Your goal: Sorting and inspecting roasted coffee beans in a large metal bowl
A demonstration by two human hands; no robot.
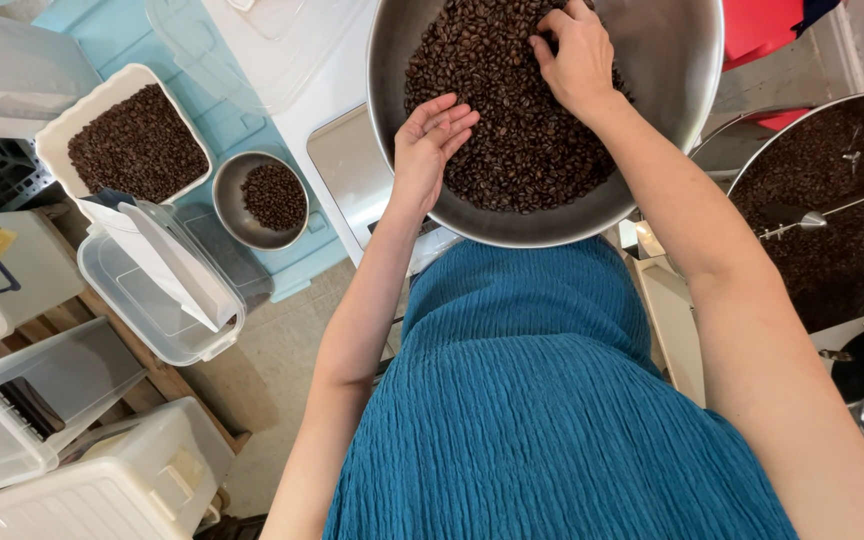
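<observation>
A large steel bowl (672, 90) full of dark roasted coffee beans (512, 110) sits in front of me on a white counter. My left hand (430, 142) lies palm up at the near left edge of the beans, fingers apart, a few beans against them. My right hand (574, 55) rests on top of the bean pile at the far side, fingers curled down into the beans. Both forearms reach in over my blue-clad body.
To the left are a white rectangular tray of beans (137, 142), a small steel bowl of beans (264, 198) and a clear lidded tub (157, 280). Several white plastic bins (102, 480) stand on the floor at lower left. A roaster's round cooling tray with stirring arm (832, 205) is at right.
</observation>
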